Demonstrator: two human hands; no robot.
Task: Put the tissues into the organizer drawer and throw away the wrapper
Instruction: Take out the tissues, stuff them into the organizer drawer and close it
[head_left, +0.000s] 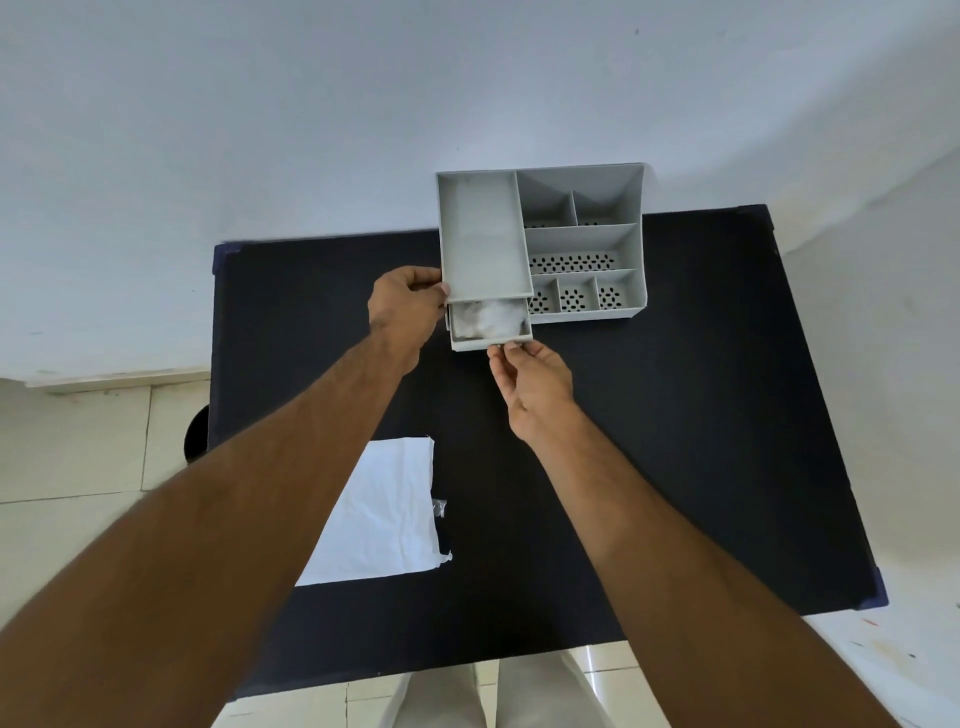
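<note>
A grey plastic organizer (582, 244) stands at the far side of the black table (675, 415). Its drawer (491, 340) at the front left is pulled partly out, and white tissues (488, 318) lie inside it. My left hand (405, 306) grips the organizer's left side next to the drawer. My right hand (535, 379) pinches the drawer's front edge from below. A white, flattened wrapper (384, 514) lies on the table near the front left, partly under my left forearm.
The organizer has several open compartments with perforated floors (574, 262). A white wall rises behind the table. A dark round object (196, 434) shows on the tiled floor at the table's left edge. My legs show below the front edge.
</note>
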